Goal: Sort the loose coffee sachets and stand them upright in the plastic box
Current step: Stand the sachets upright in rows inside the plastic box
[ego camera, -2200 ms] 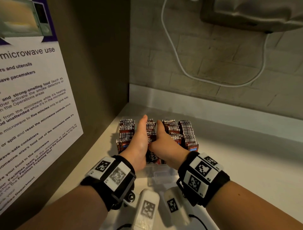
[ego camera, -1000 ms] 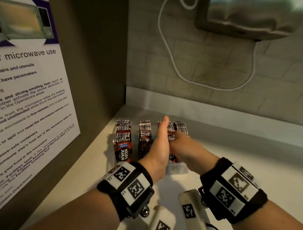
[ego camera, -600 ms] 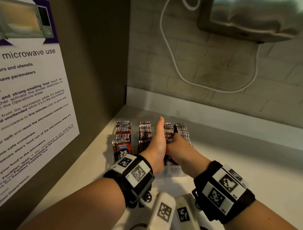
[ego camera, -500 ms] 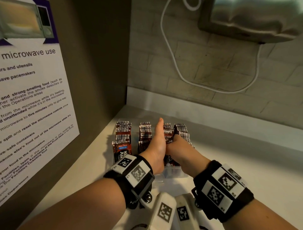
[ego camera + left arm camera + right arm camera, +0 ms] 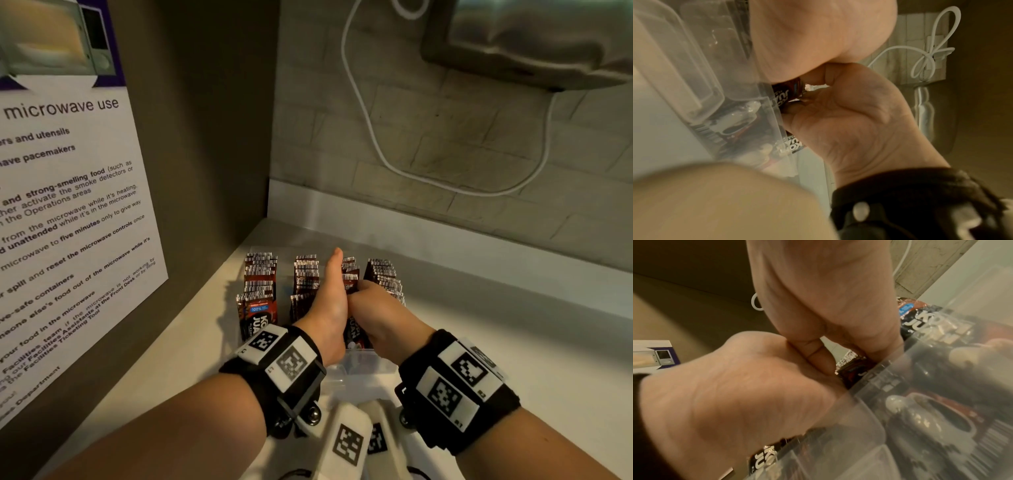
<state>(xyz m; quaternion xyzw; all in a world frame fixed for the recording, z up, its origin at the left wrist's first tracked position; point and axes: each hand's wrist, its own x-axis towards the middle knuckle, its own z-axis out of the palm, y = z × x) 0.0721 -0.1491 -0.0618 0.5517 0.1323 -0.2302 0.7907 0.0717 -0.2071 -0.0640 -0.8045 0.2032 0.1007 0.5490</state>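
Note:
A clear plastic box (image 5: 371, 364) on the white counter holds several rows of dark red coffee sachets (image 5: 260, 281) standing upright. My left hand (image 5: 330, 301) stands edge-on between the second row (image 5: 306, 274) and the third row (image 5: 350, 270), thumb straight up, its palm against the sachets. My right hand (image 5: 373, 315) grips a bunch of sachets in the third row, thumb curled over their tops. In the left wrist view the right hand (image 5: 849, 121) closes round sachets (image 5: 787, 95) at the box wall (image 5: 764, 104). Most fingers of both hands are hidden.
A brown side wall with a microwave notice (image 5: 68, 205) stands close on the left. A brick wall with a looping white cable (image 5: 370, 137) lies behind. A grey appliance (image 5: 531, 41) hangs at the upper right. The white counter (image 5: 513, 342) stretches right.
Both hands shifted from the second row to the third. The right thumb, upright before, now curls over the sachets. Little has moved in the last half second.

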